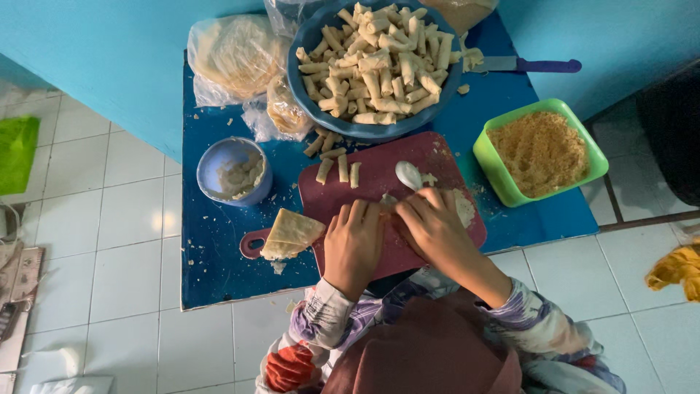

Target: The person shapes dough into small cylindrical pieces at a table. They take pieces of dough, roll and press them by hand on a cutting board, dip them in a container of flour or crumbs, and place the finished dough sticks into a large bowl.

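Observation:
Both my hands rest side by side on a dark red cutting board [379,182]. My left hand [354,244] and my right hand [432,228] press their fingertips together on a pale pastry wrapper [462,207], mostly hidden under the fingers. A white spoon [408,174] lies just beyond my right fingers. Three short rolled pieces [339,168] lie at the board's far edge. A stack of folded triangular wrappers [292,233] sits left of my left hand.
On the low blue table [219,270] stand a big blue bowl [313,109] piled with rolls, a small blue bowl of paste [233,171], a green tub of brown crumbs [539,149], a plastic bag of wrappers [237,55] and a blue-handled knife [539,66]. White floor tiles surround it.

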`<move>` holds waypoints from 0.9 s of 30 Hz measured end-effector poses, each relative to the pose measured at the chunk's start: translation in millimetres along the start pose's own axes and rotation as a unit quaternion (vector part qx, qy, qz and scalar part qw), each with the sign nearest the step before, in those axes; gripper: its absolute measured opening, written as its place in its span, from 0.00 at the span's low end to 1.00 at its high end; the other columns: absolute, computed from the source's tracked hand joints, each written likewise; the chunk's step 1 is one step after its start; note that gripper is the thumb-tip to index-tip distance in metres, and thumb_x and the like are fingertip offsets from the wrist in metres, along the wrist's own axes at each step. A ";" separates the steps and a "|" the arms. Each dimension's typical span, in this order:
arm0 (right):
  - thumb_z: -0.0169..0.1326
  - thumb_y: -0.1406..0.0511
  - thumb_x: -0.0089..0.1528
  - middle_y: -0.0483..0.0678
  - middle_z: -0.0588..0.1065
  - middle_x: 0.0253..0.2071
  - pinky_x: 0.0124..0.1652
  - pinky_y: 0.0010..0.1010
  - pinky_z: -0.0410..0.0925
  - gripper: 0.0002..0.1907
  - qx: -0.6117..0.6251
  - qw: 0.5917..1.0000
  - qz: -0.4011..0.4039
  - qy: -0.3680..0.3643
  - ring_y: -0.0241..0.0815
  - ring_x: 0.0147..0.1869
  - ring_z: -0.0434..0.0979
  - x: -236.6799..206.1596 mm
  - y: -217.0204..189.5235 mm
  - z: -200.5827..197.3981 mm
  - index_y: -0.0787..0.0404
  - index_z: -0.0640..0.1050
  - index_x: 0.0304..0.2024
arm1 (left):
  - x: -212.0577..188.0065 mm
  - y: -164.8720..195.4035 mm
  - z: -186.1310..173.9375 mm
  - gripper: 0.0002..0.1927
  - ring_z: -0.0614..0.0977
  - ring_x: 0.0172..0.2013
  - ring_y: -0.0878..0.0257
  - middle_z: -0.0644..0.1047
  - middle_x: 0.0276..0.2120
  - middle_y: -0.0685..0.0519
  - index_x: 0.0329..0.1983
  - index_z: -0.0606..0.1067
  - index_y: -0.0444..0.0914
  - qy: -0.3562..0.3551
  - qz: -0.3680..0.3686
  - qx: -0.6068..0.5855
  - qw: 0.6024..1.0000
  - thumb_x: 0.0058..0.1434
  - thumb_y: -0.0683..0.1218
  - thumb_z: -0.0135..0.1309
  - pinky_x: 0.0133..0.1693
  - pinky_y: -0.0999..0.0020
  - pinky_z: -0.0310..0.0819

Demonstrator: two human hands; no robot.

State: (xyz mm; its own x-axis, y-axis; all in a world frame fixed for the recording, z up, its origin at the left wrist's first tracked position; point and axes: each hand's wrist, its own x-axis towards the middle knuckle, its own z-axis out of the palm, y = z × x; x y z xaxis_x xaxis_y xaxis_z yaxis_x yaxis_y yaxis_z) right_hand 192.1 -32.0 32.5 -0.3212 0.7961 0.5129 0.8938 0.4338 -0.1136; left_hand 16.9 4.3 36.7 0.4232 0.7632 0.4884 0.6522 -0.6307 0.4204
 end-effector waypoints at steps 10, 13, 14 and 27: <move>0.58 0.67 0.57 0.50 0.74 0.45 0.50 0.44 0.62 0.12 -0.056 0.998 -0.019 0.015 0.49 0.52 0.68 4.5 3.7 9.9 0.64 0.79 0.43 | 4.4 -2.9 2.7 0.24 0.78 0.40 0.52 0.77 0.41 0.48 0.62 0.71 0.32 0.019 0.037 -0.003 0.999 0.61 0.38 0.50 0.43 0.58 0.74; 0.58 0.67 0.59 0.47 0.75 0.47 0.52 0.43 0.63 0.12 -0.070 0.997 -0.032 0.033 0.45 0.54 0.69 1.2 1.0 11.0 0.64 0.79 0.44 | -3.3 -2.4 2.3 0.26 0.80 0.40 0.54 0.78 0.40 0.49 0.63 0.71 0.33 -0.020 0.025 0.004 0.999 0.60 0.37 0.49 0.44 0.61 0.76; 0.58 0.67 0.59 0.46 0.75 0.48 0.53 0.43 0.63 0.12 -0.076 0.996 -0.031 0.035 0.44 0.54 0.69 0.0 -1.1 11.0 0.63 0.79 0.45 | -5.0 -3.0 1.6 0.24 0.80 0.41 0.54 0.78 0.40 0.49 0.62 0.71 0.33 -0.016 0.036 0.006 0.999 0.61 0.38 0.50 0.44 0.61 0.76; 0.56 0.68 0.59 0.46 0.74 0.48 0.53 0.45 0.63 0.14 -0.069 0.997 0.003 0.035 0.46 0.54 0.70 5.2 5.6 16.8 0.62 0.80 0.48 | -6.3 -10.3 10.4 0.18 0.79 0.52 0.53 0.79 0.51 0.49 0.52 0.76 0.35 0.009 0.065 0.079 0.995 0.59 0.41 0.50 0.59 0.57 0.69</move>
State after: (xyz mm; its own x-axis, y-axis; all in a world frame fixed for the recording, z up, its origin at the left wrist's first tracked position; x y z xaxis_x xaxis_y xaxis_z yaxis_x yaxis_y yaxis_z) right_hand 190.2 -18.3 20.3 -0.2971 0.7648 0.5717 0.9319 0.3628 -0.0010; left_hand 14.0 7.5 21.2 0.4995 0.6728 0.5457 0.6842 -0.6928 0.2279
